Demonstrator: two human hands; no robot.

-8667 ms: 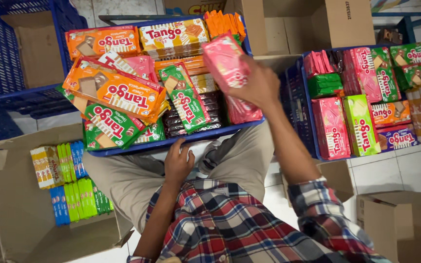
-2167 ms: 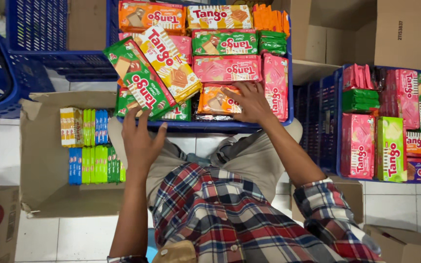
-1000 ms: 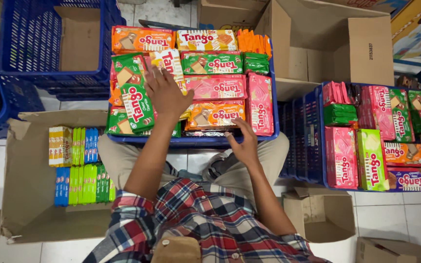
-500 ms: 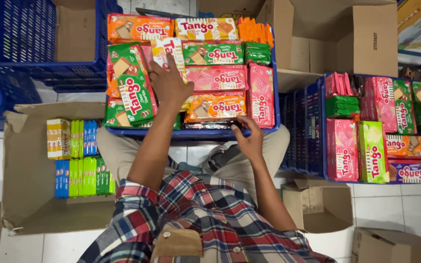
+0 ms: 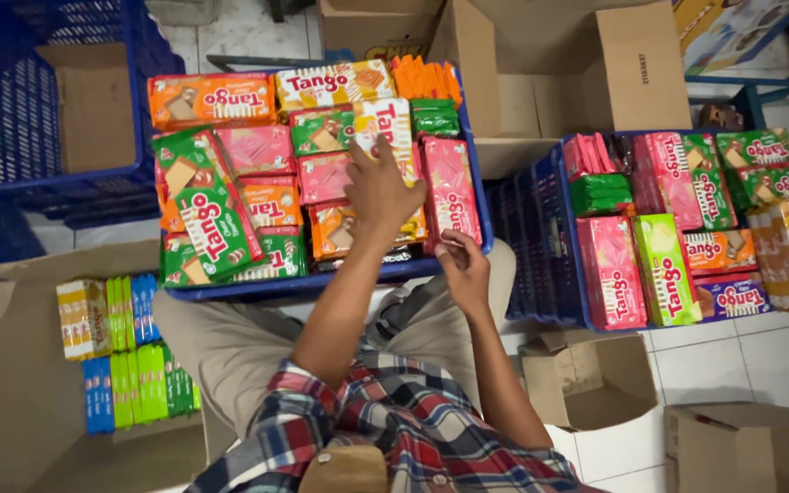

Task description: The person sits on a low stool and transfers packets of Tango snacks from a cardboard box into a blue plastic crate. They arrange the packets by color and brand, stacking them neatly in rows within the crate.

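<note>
Wafer packets in orange, green, pink and cream wrappers are packed flat in a blue plastic crate point(image 5: 321, 285) resting across the person's lap. A cream-and-red wafer packet point(image 5: 391, 128) standing lengthwise in the middle of the crate is touched by the left hand point(image 5: 378, 187), whose fingers are spread wide and laid flat over it and the orange packet point(image 5: 332, 233) beneath the palm; nothing is gripped. A tall pink wafer packet point(image 5: 451, 187) lies just beside it on the right. The right hand point(image 5: 463, 269) is set at the crate's near rim, fingers loosely curled, fingertips touching the rim near the pink packet's lower end; whether anything is pinched cannot be told. Further right, a second blue crate point(image 5: 554, 246) holds more pink, green and purple packets. At the left, an open brown cardboard box point(image 5: 20, 383) holds rows of small yellow, green and blue packs. Empty cardboard boxes point(image 5: 586, 374) stand on the white tiled floor point(image 5: 741, 365).
</note>
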